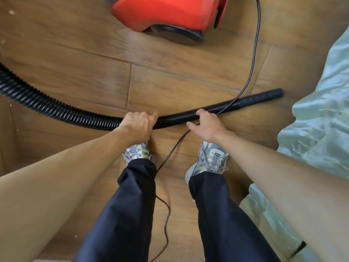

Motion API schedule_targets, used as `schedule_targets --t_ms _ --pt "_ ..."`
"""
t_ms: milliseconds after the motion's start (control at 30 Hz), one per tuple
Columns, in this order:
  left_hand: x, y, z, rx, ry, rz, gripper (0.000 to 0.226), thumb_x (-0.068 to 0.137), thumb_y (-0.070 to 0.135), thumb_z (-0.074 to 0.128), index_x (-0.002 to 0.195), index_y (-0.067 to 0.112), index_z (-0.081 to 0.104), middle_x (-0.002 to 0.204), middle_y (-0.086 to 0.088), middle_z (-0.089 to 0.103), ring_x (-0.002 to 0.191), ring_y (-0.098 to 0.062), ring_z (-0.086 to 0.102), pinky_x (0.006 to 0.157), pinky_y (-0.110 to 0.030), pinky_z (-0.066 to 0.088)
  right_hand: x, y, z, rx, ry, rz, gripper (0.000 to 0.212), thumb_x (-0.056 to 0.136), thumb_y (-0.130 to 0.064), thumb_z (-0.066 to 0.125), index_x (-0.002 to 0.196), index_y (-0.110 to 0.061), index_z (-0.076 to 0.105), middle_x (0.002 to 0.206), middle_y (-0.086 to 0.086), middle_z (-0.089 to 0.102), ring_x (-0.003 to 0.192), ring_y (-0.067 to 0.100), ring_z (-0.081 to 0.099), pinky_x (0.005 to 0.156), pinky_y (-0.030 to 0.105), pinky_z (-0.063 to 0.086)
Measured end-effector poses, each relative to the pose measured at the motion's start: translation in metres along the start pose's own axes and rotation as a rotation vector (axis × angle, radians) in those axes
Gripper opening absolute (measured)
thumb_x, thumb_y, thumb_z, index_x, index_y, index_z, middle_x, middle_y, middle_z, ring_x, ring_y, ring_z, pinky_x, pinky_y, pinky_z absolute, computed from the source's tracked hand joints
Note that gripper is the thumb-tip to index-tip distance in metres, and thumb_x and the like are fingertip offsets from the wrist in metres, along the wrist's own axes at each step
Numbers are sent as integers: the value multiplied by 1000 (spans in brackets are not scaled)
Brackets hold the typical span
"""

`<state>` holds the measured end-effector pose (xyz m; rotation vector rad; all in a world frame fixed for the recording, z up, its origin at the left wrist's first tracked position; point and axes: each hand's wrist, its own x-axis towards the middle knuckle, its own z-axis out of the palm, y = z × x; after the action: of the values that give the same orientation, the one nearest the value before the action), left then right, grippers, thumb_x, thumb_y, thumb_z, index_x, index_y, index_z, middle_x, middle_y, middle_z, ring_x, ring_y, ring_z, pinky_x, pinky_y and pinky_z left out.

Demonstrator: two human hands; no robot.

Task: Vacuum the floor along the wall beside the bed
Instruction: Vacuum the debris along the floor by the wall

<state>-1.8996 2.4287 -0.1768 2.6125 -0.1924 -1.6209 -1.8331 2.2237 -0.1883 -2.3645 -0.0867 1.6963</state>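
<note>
Both hands are down on the hose (75, 115): the left hand (138, 126) is wrapped round its ribbed length, while the right hand (205, 125) hooks its fingers over it nearer the tip, thumb splayed free. It lies across the floor (85, 59), its smooth end tube (262, 97) pointing toward the bed (321, 120). The ribbed part looks light and floppy, likely to sag and twist, so the stiff end tube seems the better hold for steering. The cord (253, 59) crosses the hose just beside the right hand and could snag. The vacuum cleaner (166, 12) sits beyond.
</note>
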Motion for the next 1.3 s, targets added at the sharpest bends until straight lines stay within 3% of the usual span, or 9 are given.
schedule_targets --t_ms 167,400,500,600,733,833,1000,1133,1300 --pt "-39 -39 7 -2 32 -11 59 102 40 48 151 24 20 115 -5 63 100 -28 64 71 -35 42 -3 -21 12 241 49 122 47 96 -43 57 128 -11 44 117 7 60 88 22 55 74 30 41" --pt "-101 -116 16 -66 73 24 54 100 36 52 146 27 25 133 5 53 112 -24 60 73 -32 43 3 -73 35 931 158 402 61 88 -38 68 130 -14 31 115 13 62 102 31 66 85 44 58" --pt "-122 -140 24 -151 139 96 56 97 29 58 140 31 23 127 4 56 105 -25 61 75 -40 53 7 -90 37 1242 224 516 53 89 -26 72 127 -14 36 111 12 61 95 29 68 60 30 60" --pt "-136 -157 33 -186 190 179 62 90 19 69 133 30 26 116 0 63 95 -28 65 71 -44 56 7 -96 34 1378 233 569 47 91 -22 71 127 -12 43 115 10 63 100 26 67 58 28 59" --pt "-146 -167 38 -135 180 182 57 92 21 66 142 22 38 123 -1 61 112 -27 61 94 -41 49 -2 -103 29 1408 222 576 35 93 -19 68 120 -13 48 114 8 64 104 26 65 67 33 59" --pt "-146 -159 31 -52 70 117 52 98 29 56 144 25 32 132 4 54 124 -20 52 102 -36 40 -18 -109 26 1390 241 561 26 93 -14 66 111 -16 48 113 8 64 105 26 65 81 39 60" --pt "-150 -136 12 -4 -30 63 56 93 12 53 140 28 28 122 5 56 111 -20 58 97 -35 39 -54 -111 10 1365 328 511 42 93 -15 67 128 -17 43 112 4 62 101 22 66 82 40 59" --pt "-155 -116 3 40 -38 52 71 86 6 59 142 29 23 116 5 55 104 -19 62 96 -36 44 -82 -115 -13 1226 450 429 46 93 -25 66 129 -19 38 94 -6 57 85 17 62 87 45 57" --pt "-170 -74 -23 66 76 21 94 93 15 54 155 34 -15 127 -1 51 115 -23 56 95 -35 46 -120 -123 -50 1007 578 277 35 92 -29 61 113 -23 33 88 -5 57 80 18 61 77 40 51"
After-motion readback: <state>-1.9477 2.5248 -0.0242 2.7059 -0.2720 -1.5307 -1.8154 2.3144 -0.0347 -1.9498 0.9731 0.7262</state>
